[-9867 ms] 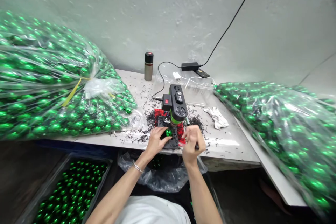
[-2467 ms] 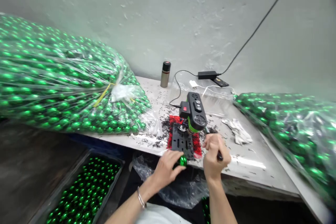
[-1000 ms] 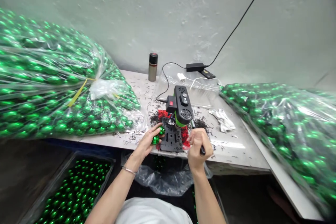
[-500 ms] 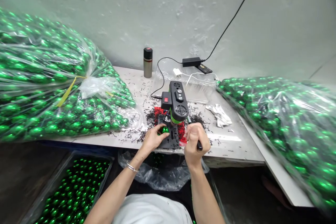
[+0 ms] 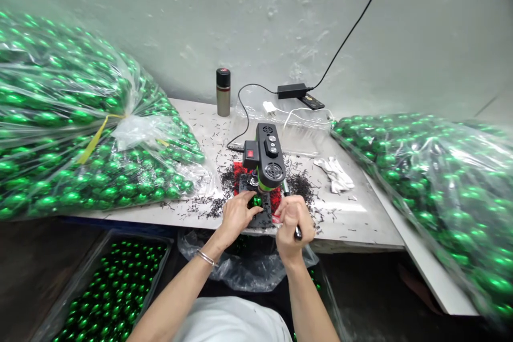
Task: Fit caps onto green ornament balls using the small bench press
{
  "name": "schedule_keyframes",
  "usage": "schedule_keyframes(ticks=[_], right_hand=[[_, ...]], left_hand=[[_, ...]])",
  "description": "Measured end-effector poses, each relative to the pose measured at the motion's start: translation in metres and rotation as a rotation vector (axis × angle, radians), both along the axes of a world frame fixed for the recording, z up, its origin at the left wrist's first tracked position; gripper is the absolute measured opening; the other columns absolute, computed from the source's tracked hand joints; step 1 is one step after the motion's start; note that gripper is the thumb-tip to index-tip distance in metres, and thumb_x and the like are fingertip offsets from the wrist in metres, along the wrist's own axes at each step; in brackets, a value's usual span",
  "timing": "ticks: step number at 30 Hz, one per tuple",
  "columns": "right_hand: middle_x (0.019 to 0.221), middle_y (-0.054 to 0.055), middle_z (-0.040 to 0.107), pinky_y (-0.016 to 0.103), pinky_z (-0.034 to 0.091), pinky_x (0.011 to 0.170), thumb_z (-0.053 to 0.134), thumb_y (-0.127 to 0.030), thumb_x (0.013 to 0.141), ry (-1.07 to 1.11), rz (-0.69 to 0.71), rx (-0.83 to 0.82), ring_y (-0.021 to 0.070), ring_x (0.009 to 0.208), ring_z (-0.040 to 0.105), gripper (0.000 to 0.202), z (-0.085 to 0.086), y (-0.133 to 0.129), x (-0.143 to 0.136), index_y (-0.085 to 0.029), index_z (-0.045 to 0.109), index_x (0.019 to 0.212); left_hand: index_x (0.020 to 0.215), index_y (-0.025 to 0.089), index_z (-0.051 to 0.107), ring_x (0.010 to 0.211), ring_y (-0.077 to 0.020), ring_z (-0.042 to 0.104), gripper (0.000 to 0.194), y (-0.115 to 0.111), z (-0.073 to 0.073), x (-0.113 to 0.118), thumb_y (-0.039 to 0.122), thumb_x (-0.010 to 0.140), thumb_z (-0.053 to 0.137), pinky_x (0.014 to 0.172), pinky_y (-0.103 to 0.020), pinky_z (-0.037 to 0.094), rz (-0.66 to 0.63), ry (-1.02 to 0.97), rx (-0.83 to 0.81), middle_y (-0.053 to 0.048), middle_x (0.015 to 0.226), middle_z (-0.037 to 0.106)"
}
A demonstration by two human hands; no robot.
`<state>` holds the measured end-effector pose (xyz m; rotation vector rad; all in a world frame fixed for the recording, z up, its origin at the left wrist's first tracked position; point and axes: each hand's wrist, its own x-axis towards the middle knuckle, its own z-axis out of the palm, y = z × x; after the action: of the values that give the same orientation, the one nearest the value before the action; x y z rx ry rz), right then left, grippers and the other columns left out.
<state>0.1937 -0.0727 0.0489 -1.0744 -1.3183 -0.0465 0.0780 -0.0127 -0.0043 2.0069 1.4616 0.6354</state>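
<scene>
A small black bench drill press (image 5: 271, 152) with a red switch stands on the table in front of me. My left hand (image 5: 237, 215) pinches a shiny green ball (image 5: 257, 201) between thumb and fingers, low over the black base plate (image 5: 262, 219), just under the front of the machine's head. Wrapped in a fist, my right hand (image 5: 295, 224) grips the machine's lever (image 5: 297, 233), whose black end sticks out below the fingers. The tip of the tool is hidden beneath the head.
Black shavings (image 5: 298, 187) litter the white table (image 5: 340, 219). Big clear bags of green balls (image 5: 80, 128) flank it. A bottle (image 5: 223, 93), power adapter (image 5: 292, 91) and white gloves (image 5: 336, 175) lie farther back. Below left stands a tub of balls (image 5: 116, 283).
My left hand has shifted slightly right with the green ball, closer under the machine's head. My right hand, still on the lever, sits a little lower and more to the left.
</scene>
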Motion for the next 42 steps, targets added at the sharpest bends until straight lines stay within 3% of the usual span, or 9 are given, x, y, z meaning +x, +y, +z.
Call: schedule_keyframes(ticks=[10, 14, 21, 27, 32, 35, 37, 40, 42], right_hand=[[0.070, -0.002, 0.054, 0.039, 0.053, 0.075, 0.035, -0.023, 0.097, -0.127, 0.009, 0.078, 0.0127, 0.062, 0.056, 0.030, -0.064, 0.003, 0.009, -0.022, 0.043, 0.069], [0.070, -0.003, 0.051, 0.041, 0.054, 0.081, 0.031, -0.026, 0.100, -0.100, -0.007, 0.111, 0.0120, 0.062, 0.058, 0.032, -0.074, 0.007, 0.006, -0.022, 0.041, 0.069], [0.071, -0.003, 0.050, 0.040, 0.052, 0.083, 0.032, -0.025, 0.100, -0.092, 0.025, 0.124, 0.0120, 0.064, 0.057, 0.032, -0.076, 0.010, 0.007, -0.022, 0.042, 0.070], [0.073, -0.001, 0.052, 0.037, 0.051, 0.078, 0.033, -0.022, 0.099, -0.232, 0.046, 0.117, 0.0135, 0.068, 0.059, 0.030, -0.063, 0.007, 0.010, -0.022, 0.044, 0.071], [0.067, -0.001, 0.050, 0.029, 0.042, 0.060, 0.039, -0.016, 0.097, -0.055, 0.029, 0.052, 0.0124, 0.062, 0.051, 0.031, -0.013, 0.003, 0.005, -0.022, 0.044, 0.067], [0.067, -0.002, 0.049, 0.027, 0.039, 0.058, 0.042, -0.016, 0.097, 0.021, 0.055, -0.041, 0.0116, 0.062, 0.050, 0.031, 0.016, 0.002, 0.003, -0.021, 0.046, 0.067], [0.065, -0.002, 0.048, 0.027, 0.038, 0.059, 0.043, -0.016, 0.098, 0.033, 0.056, -0.042, 0.0112, 0.062, 0.049, 0.032, 0.023, 0.003, 0.001, -0.021, 0.045, 0.066], [0.064, -0.003, 0.047, 0.027, 0.038, 0.058, 0.043, -0.016, 0.097, 0.043, 0.038, 0.003, 0.0111, 0.061, 0.049, 0.034, 0.018, 0.005, -0.002, -0.021, 0.043, 0.064], [0.066, -0.003, 0.048, 0.027, 0.037, 0.057, 0.043, -0.016, 0.097, 0.051, 0.027, 0.020, 0.0108, 0.061, 0.049, 0.032, 0.010, 0.006, -0.004, -0.021, 0.045, 0.066]], left_hand=[[0.117, 0.021, 0.073, 0.101, -0.0289, 0.071, 0.038, 0.000, 0.003, 0.001, 0.030, 0.080, 0.078, 0.084, -0.033, 0.055, -0.001, 0.046, -0.010, -0.010, 0.120, 0.072], [0.117, 0.022, 0.073, 0.102, -0.0290, 0.071, 0.039, 0.000, 0.003, 0.002, 0.032, 0.080, 0.078, 0.084, -0.033, 0.054, 0.008, 0.047, -0.038, -0.009, 0.121, 0.072], [0.115, 0.023, 0.073, 0.102, -0.0270, 0.071, 0.034, 0.001, 0.004, 0.001, 0.036, 0.084, 0.074, 0.083, -0.032, 0.053, 0.002, 0.041, -0.050, -0.007, 0.121, 0.073], [0.118, 0.024, 0.073, 0.105, -0.0263, 0.070, 0.037, 0.002, 0.004, 0.002, 0.038, 0.083, 0.074, 0.087, -0.032, 0.053, 0.013, 0.061, -0.050, -0.006, 0.124, 0.072], [0.119, 0.021, 0.072, 0.109, -0.0264, 0.068, 0.039, 0.001, 0.005, -0.002, 0.030, 0.081, 0.076, 0.094, -0.033, 0.050, 0.023, -0.015, -0.039, -0.008, 0.123, 0.072], [0.114, 0.019, 0.073, 0.096, -0.0244, 0.069, 0.040, -0.013, 0.001, -0.015, 0.034, 0.078, 0.077, 0.089, -0.033, 0.051, 0.056, -0.195, -0.096, -0.008, 0.112, 0.074], [0.107, 0.019, 0.075, 0.081, -0.0213, 0.067, 0.041, -0.029, -0.007, -0.025, 0.044, 0.075, 0.077, 0.078, -0.032, 0.051, 0.042, -0.340, -0.243, -0.005, 0.095, 0.075], [0.084, 0.015, 0.075, 0.060, -0.0153, 0.058, 0.049, -0.058, -0.027, -0.036, 0.061, 0.069, 0.076, 0.060, -0.027, 0.047, 0.007, -0.534, -0.622, -0.002, 0.068, 0.068], [0.072, 0.013, 0.070, 0.054, -0.0118, 0.054, 0.056, -0.074, -0.042, -0.039, 0.068, 0.066, 0.075, 0.054, -0.024, 0.044, 0.111, -0.674, -0.854, -0.001, 0.062, 0.063]])
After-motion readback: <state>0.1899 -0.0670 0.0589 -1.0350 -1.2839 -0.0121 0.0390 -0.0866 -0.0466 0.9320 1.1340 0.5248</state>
